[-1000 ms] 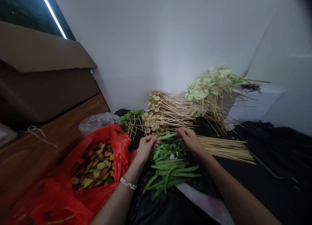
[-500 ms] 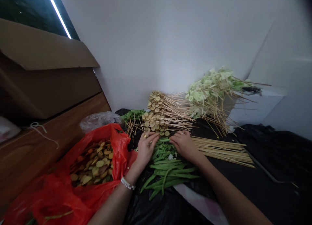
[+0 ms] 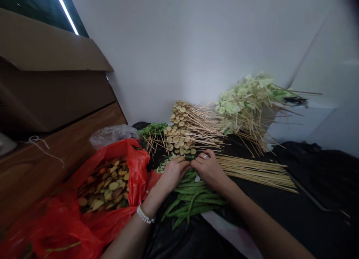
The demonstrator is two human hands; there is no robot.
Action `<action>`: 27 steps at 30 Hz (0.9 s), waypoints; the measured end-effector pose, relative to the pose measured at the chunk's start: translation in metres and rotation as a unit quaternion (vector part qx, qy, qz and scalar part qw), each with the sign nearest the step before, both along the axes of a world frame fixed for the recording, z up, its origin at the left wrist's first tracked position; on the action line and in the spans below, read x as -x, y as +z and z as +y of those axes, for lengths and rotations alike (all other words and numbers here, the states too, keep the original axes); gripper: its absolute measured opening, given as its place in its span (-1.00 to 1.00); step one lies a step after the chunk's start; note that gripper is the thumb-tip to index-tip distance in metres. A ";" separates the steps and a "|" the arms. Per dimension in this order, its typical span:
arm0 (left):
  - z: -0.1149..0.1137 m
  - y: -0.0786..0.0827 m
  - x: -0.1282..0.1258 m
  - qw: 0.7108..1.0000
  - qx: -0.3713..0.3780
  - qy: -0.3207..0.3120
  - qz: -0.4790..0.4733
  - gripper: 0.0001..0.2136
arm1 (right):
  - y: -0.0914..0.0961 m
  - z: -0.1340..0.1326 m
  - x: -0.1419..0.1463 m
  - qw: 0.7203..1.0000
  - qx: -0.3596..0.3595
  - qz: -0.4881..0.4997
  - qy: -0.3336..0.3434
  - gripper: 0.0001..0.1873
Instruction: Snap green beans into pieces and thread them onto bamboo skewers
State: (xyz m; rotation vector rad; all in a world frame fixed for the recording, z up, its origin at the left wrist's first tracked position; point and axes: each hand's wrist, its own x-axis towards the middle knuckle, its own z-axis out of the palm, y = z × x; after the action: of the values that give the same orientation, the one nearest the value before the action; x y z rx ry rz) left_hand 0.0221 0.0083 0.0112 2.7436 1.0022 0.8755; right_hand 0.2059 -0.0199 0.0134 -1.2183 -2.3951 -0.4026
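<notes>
My left hand [image 3: 174, 173] and my right hand [image 3: 208, 168] are drawn close together, fingers curled, over the far end of a heap of green beans [image 3: 193, 199] on black plastic. Both hands pinch at a green bean piece between them; the piece itself is mostly hidden by the fingers. A bracelet sits on my left wrist and a ring on my right hand. Just beyond my fingers lies a pile of skewered round slices [image 3: 179, 133]. A bundle of bare bamboo skewers [image 3: 256, 171] lies to the right of my right hand.
A red plastic bag [image 3: 84, 214] of yellow and orange slices sits at the left. Skewered pale green leaves [image 3: 246, 100] are heaped at the back right, skewered green beans [image 3: 153, 130] at the back. A cardboard box [image 3: 50, 79] stands on a wooden ledge. A white wall is behind.
A second ago my hands held a long bean stretched between them above the heap. They have since come down and together over the beans.
</notes>
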 end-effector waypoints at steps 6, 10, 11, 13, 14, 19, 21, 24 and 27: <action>0.000 0.006 0.003 0.981 0.129 -0.008 -0.147 -0.86 | -0.005 0.002 0.002 0.987 0.056 0.148 0.011 -0.81; 0.003 0.001 -0.001 0.939 0.217 0.020 -0.266 -0.88 | -0.007 0.004 0.003 0.961 0.089 0.262 0.011 -0.81; 0.003 0.000 -0.002 0.921 0.243 0.022 -0.302 -0.89 | -0.007 0.005 0.003 0.950 0.106 0.292 0.016 -0.81; 0.005 -0.002 -0.004 0.883 0.296 0.025 -0.364 -0.88 | -0.007 0.006 0.004 0.926 0.154 0.343 0.039 -0.78; 0.006 -0.003 -0.004 0.865 0.318 0.030 -0.387 -0.87 | -0.008 0.006 0.005 0.914 0.179 0.361 0.051 -0.75; 0.012 -0.003 0.001 0.751 0.388 0.069 -0.530 -0.77 | -0.013 0.008 0.007 0.850 0.269 0.450 0.054 -0.78; 0.015 -0.001 0.005 0.689 0.409 0.058 -0.595 -0.76 | -0.013 0.010 0.006 0.804 0.309 0.504 0.066 -0.82; 0.017 0.006 0.009 0.610 0.451 0.013 -0.651 -0.76 | -0.010 0.012 0.004 0.730 0.359 0.576 0.084 -0.76; 0.017 0.011 0.012 0.576 0.458 -0.020 -0.677 -0.79 | -0.004 0.012 0.000 0.675 0.376 0.631 0.074 -0.68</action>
State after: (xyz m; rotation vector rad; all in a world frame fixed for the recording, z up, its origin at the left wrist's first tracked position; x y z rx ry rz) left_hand 0.0103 0.0251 0.0224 0.6982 0.6129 1.4040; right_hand 0.2056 -0.0082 0.0096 -0.9609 -1.2772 1.2360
